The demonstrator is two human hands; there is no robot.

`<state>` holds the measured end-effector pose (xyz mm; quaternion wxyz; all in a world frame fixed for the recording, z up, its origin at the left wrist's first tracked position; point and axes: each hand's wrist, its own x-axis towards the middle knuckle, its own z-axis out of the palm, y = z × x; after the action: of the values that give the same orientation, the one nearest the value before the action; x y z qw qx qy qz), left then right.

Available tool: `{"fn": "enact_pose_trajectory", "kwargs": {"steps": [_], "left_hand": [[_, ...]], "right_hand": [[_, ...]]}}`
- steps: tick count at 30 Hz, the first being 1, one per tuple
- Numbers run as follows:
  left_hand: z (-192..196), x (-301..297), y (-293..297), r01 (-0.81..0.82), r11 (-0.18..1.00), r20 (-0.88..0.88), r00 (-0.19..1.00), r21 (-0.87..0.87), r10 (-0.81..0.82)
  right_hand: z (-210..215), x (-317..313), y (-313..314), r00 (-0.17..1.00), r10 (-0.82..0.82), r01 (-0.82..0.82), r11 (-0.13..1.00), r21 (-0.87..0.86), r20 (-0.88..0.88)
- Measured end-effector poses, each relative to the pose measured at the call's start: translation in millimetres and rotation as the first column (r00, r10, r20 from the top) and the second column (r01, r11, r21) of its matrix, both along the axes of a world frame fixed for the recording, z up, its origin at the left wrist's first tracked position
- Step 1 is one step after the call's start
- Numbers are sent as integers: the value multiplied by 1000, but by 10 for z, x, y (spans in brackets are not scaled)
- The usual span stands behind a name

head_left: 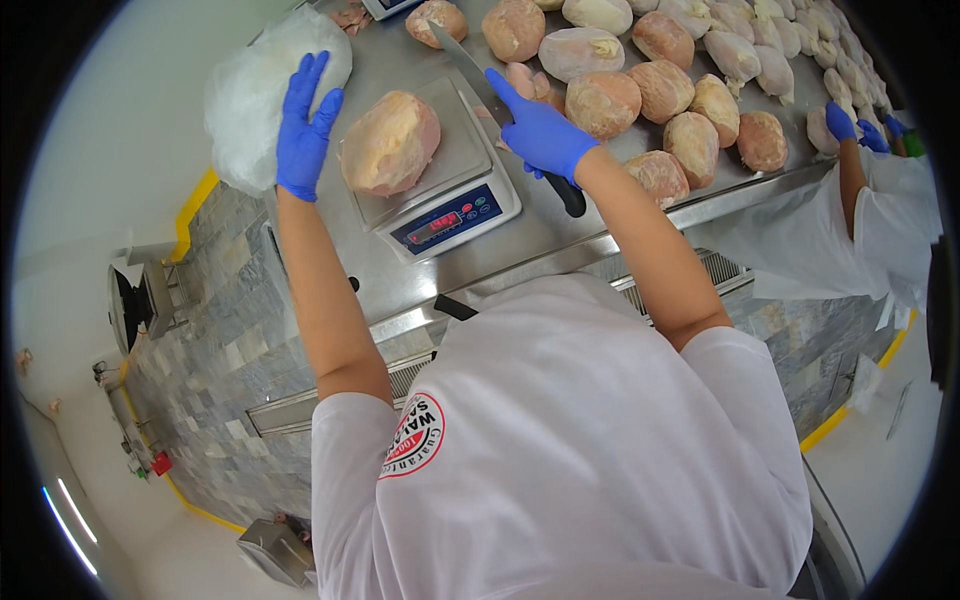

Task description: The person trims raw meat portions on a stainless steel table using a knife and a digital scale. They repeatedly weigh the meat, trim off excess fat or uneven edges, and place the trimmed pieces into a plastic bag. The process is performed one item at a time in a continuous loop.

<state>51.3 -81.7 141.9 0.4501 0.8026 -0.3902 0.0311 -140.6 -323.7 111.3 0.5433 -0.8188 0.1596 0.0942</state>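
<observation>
We see a large, rounded piece of raw meat, pale yellow and pink, resting on the metal pan of a digital scale, toward the pan's left side. The scale's blue front panel faces the near side, its red display lit.

Just left of the meat we find the left hand, blue-gloved, open and empty, its fingers pointing to the far side. It lies over the right edge of a clear plastic bag; we cannot tell whether it presses on it.

To the scale's right, well apart from the left hand, the right hand, also blue-gloved, is wrapped around the black handle of a long knife, index finger stretched along the blade. The tip points far left, overlapping another meat piece; we cannot tell if they touch.

All this is on a stainless-steel table. Farther right we see many more raw meat pieces, and at the right a co-worker's gloved hand.
</observation>
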Motion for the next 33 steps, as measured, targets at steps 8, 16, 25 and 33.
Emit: {"fn": "enact_pose_trajectory", "kwargs": {"steps": [8,16,25,33], "left_hand": [[363,-320,59,-29,989,64,998,142,20],[70,-247,-13,-98,937,164,986,336,45],[-249,-439,-250,-162,836,-28,978,524,207],[-257,-468,-262,-187,802,9,975,567,221]], "right_hand": [[139,-127,95,997,44,-43,999,-18,61],[350,-164,134,997,44,-41,998,-39,70],[162,-24,424,933,265,-167,919,-358,243],[37,618,501,932,239,-136,928,-348,273]]}}
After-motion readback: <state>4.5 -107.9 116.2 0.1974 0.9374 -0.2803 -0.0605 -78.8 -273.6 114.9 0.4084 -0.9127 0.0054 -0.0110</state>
